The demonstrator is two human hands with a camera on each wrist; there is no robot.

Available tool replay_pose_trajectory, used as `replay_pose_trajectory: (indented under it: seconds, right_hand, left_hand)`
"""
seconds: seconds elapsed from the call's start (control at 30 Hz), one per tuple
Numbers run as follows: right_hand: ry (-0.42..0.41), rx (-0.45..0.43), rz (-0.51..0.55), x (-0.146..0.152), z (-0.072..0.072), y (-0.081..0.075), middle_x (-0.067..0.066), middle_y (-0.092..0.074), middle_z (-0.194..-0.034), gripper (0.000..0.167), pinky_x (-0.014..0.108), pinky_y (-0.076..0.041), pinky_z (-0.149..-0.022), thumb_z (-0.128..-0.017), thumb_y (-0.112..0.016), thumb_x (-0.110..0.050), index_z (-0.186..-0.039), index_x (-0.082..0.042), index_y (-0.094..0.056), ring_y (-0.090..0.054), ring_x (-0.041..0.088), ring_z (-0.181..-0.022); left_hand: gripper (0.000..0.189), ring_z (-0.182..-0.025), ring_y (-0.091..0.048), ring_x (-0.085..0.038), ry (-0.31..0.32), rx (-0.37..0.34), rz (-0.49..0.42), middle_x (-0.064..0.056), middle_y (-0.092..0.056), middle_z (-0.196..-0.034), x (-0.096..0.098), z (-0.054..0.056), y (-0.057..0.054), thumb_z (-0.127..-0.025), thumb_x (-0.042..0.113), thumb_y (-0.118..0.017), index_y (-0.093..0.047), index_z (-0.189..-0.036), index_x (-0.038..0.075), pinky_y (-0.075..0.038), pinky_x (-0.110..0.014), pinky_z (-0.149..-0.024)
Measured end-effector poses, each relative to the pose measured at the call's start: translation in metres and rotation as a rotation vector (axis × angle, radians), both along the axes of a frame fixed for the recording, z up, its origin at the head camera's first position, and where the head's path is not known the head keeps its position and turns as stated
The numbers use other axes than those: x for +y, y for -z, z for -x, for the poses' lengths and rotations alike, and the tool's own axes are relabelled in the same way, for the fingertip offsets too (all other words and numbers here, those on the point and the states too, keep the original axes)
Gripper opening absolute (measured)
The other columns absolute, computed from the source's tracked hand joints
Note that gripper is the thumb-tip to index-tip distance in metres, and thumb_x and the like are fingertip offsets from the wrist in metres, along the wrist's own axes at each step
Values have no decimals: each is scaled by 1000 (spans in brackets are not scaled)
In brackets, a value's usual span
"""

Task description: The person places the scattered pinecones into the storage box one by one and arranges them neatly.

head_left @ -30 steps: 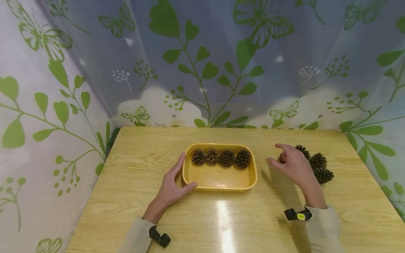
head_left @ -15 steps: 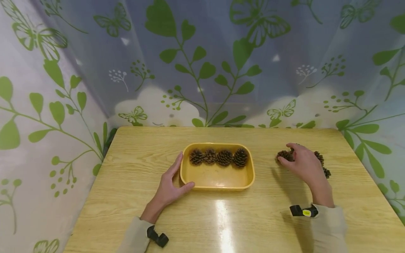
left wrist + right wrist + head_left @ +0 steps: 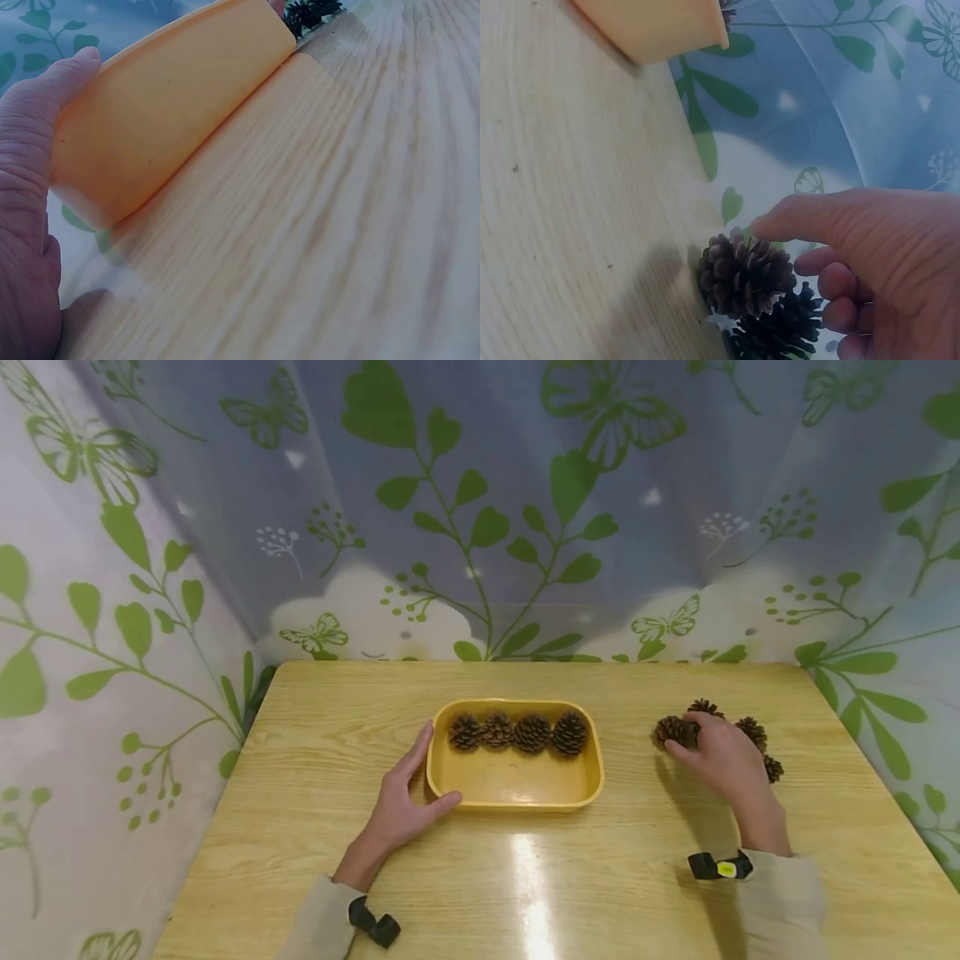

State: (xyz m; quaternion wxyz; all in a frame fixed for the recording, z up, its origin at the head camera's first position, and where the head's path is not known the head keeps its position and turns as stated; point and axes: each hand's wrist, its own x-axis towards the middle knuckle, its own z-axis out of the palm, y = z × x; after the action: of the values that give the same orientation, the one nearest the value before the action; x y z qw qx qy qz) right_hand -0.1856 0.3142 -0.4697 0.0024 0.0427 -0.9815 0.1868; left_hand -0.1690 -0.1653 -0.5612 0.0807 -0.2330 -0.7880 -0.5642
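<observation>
A yellow plastic box [image 3: 517,785] sits on the table with several pine cones [image 3: 532,733] in a row along its far side. My left hand [image 3: 401,797] holds the box's left end, thumb over the near rim and fingers along the left wall. In the left wrist view the thumb [image 3: 75,71] lies at the rim of the box [image 3: 172,112]. To the right, my right hand [image 3: 727,760] pinches a pine cone [image 3: 673,731] between thumb and fingers. The right wrist view shows that pine cone [image 3: 742,274] under the thumb, with another dark cone [image 3: 780,326] beyond it.
More loose pine cones lie beyond and beside the right hand: one at the back [image 3: 703,706], one [image 3: 752,733] and one partly hidden [image 3: 773,768]. A wooden table [image 3: 337,710] bears everything. A leaf-and-butterfly patterned curtain [image 3: 480,527] hangs behind it.
My right hand has moved slightly right and down onto the leftmost loose pine cone, its thumb and fingers closing round it. The left hand stays at the box. The head view shifts slightly.
</observation>
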Motion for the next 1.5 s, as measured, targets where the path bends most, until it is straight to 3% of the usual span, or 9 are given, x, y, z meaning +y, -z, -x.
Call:
replay_pose_trajectory:
  seconds: [0.33, 0.63, 0.9, 1.13, 1.5]
  right_hand:
    - [2, -16, 2, 2, 3, 11, -2, -38, -47, 64, 29, -25, -41, -100, -72, -30, -145, 11, -52, -26, 12, -42]
    - [-7, -38, -1, 9, 1, 13, -1, -40, -48, 67, 31, -26, -43, -98, -73, -27, -147, 13, -49, -30, 14, -43]
    - [-2, -56, 15, 9, 2, 17, -3, -35, -48, 66, 29, -23, -42, -98, -74, -29, -145, 11, -51, -25, 12, -43]
    - [-7, -36, 48, 5, 4, 18, 1, -46, -57, 62, 31, -27, -44, -98, -74, -32, -142, 8, -55, -36, 16, -48]
    - [-11, 0, 57, -2, 10, 21, 6, -60, -76, 59, 34, -37, -48, -97, -75, -33, -137, 7, -59, -50, 18, -57]
  left_hand:
    - [108, -159, -21, -26, 7, -11, 3, -14, -23, -172, -4, -1, 1, -84, 27, -89, -22, -168, 16, -20, -24, -126]
    - [109, -159, -21, -27, 8, -1, 7, -11, -23, -172, 0, -2, -2, -82, 20, -90, -23, -168, 15, -20, -24, -126]
    - [110, -158, -22, -28, 3, -14, 3, -16, -24, -171, 2, -4, -1, -81, 19, -91, -23, -167, 13, -20, -24, -125]
    - [114, -158, -24, -32, 6, 3, 1, -17, -26, -170, 1, -1, 0, -77, 17, -94, -25, -167, 12, -21, -22, -125]
    - [110, -158, -23, -28, -7, -1, 19, -15, -26, -171, -1, -1, -1, -81, 23, -92, -24, -167, 14, -20, -25, -126]
